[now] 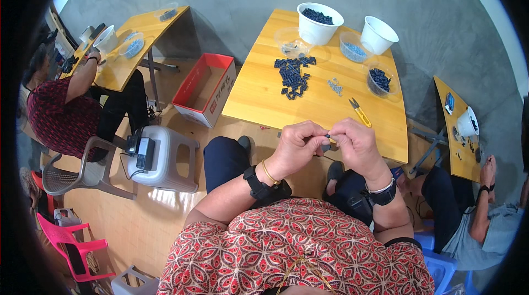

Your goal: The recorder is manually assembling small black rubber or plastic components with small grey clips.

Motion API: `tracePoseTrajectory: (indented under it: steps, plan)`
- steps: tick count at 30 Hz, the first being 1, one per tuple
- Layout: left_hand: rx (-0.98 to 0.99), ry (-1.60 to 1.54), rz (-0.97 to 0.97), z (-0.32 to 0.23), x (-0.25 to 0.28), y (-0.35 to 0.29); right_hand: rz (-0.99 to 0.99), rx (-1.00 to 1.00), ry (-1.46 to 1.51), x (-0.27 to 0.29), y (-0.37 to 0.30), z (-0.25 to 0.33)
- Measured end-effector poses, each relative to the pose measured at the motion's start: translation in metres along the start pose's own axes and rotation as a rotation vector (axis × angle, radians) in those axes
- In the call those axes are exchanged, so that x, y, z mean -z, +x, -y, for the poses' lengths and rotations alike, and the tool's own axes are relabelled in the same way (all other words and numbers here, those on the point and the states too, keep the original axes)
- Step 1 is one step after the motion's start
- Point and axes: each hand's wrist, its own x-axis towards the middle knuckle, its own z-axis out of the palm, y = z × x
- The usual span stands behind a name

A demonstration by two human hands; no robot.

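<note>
My left hand [300,143] and my right hand [357,139] meet at the fingertips over the near edge of the wooden table [248,96]. Both are closed in a pinch on a small dark plastic piece [328,136], mostly covered by the fingers. A loose pile of dark blue-black plastic pieces [292,76] lies beyond my left hand. To its right is a little heap of small silvery parts [335,87]. Yellow-handled thread snips [361,113] lie just past my right hand, touched by neither hand.
At the table's back stand a white bucket of dark pieces [319,23], another white bucket [379,35] and clear tubs, one with light blue-grey parts [354,48]. A red-and-white carton [205,90] and a grey stool [163,157] stand left. People sit at side tables.
</note>
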Motion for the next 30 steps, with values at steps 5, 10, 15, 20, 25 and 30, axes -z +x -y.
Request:
tracePoseTrajectory:
  steps: [5,10,15,20,25,30]
  plan:
    - [0.009,-0.177,0.005,-0.004,0.0,0.0,-0.045,-0.042,0.114,-0.003,-0.005,0.003]
    - [0.025,0.011,0.045,-0.002,0.005,-0.001,-0.014,0.165,-0.176,-0.005,-0.003,0.002]
    - [0.035,0.022,0.065,-0.001,0.006,0.0,0.0,-0.016,0.094,-0.005,-0.006,-0.007]
    - [0.087,-0.117,0.076,0.005,0.007,0.002,0.002,-0.203,0.177,-0.006,-0.007,-0.011]
    - [0.071,-0.115,0.072,0.005,0.005,0.004,-0.053,-0.127,0.201,-0.008,-0.007,-0.015]
    - [0.152,-0.297,0.089,0.007,0.005,0.003,-0.083,-0.149,0.213,-0.009,-0.007,-0.013]
